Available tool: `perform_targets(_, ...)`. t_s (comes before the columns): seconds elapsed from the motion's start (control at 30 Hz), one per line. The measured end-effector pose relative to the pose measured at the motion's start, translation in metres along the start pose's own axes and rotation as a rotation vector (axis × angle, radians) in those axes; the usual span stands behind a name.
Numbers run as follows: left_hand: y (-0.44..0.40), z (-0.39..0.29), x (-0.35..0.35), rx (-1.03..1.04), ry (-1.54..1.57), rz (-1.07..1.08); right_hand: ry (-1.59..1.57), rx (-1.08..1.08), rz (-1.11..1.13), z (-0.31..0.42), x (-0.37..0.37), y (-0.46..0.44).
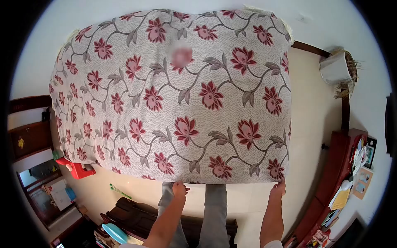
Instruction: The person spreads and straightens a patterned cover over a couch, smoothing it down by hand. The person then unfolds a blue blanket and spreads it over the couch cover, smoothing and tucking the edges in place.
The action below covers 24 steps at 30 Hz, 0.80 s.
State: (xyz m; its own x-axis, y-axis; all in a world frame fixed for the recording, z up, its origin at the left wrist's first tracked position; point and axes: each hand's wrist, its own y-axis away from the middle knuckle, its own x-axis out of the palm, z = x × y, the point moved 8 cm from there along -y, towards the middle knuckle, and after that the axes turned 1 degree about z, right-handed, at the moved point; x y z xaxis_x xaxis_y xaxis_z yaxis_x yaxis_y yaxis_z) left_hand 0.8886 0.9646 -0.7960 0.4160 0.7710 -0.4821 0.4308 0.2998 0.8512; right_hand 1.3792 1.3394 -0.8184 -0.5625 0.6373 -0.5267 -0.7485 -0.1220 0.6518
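A large beige cloth (186,99) with red flowers and grey leafy vines spreads out in front of me and fills most of the view. Cream fringe (286,29) shows at its far corners. My left hand (179,190) is closed on the near edge, left of its middle. At the near right corner, my right hand (278,188) grips the same edge. Between the two hands the edge runs nearly straight. Slight folds cross the cloth's left half. Whatever lies beneath or behind it is hidden.
A dark wooden bench (136,217) stands close by my legs, with a light-blue basin (114,233) at its left. A red plastic stool (80,170) is at left. On the right are a red cabinet (331,177) with papers on top and a white planter (336,68).
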Motion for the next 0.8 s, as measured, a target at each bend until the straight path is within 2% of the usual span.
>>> perform_targets(0.03, 0.006, -0.002, 0.001, 0.022, 0.001, 0.017, -0.006, -0.016, -0.018, 0.005, 0.001, 0.006)
perform_targets(0.17, -0.005, 0.005, -0.003, -0.060, -0.068, 0.158, 0.140, -0.093, 0.161, -0.003, 0.027, 0.044)
perform_targets(0.2, -0.009, 0.003, -0.007, -0.040, -0.102, 0.203, 0.384, -0.126, 0.018, -0.003, 0.024, 0.029)
perform_targets(0.27, -0.020, -0.006, -0.009, 0.000, -0.167, 0.302, 0.533, -0.667, 0.181, 0.020, 0.065, 0.090)
perform_targets(0.3, -0.030, -0.010, -0.014, 0.101, -0.255, 0.337, 0.588, -0.940, 0.262, 0.022, 0.078, 0.131)
perform_targets(0.37, -0.050, -0.017, -0.019, 0.308, -0.440, 0.403, 0.801, -1.224, 0.561, -0.008, 0.117, 0.247)
perform_targets(0.43, -0.016, -0.085, -0.054, 0.518, -0.589, 0.167, 0.870, -1.456, 0.955, -0.068, 0.147, 0.350)
perform_targets(0.47, 0.002, -0.131, -0.074, 0.618, -0.667, 0.045, 0.999, -1.487, 1.051, -0.097, 0.161, 0.403)
perform_targets(0.53, -0.004, -0.183, -0.116, 0.778, -0.381, 0.020, 0.993, -1.672, 1.343, -0.165, 0.183, 0.488)
perform_targets(0.6, -0.037, -0.225, -0.159, 1.021, -0.221, -0.167, 1.040, -1.771, 1.453, -0.225, 0.209, 0.556)
perform_targets(0.67, -0.056, -0.289, -0.212, 1.138, -0.353, -0.405, 1.226, -1.697, 1.457, -0.290, 0.244, 0.593)
perform_targets(0.73, -0.101, -0.342, -0.259, 1.070, -0.360, -0.466, 1.526, -1.273, 1.017, -0.320, 0.273, 0.644)
perform_targets(0.8, -0.132, -0.402, -0.299, 0.992, -0.420, -0.590, 1.734, -0.983, 0.852, -0.367, 0.295, 0.639)
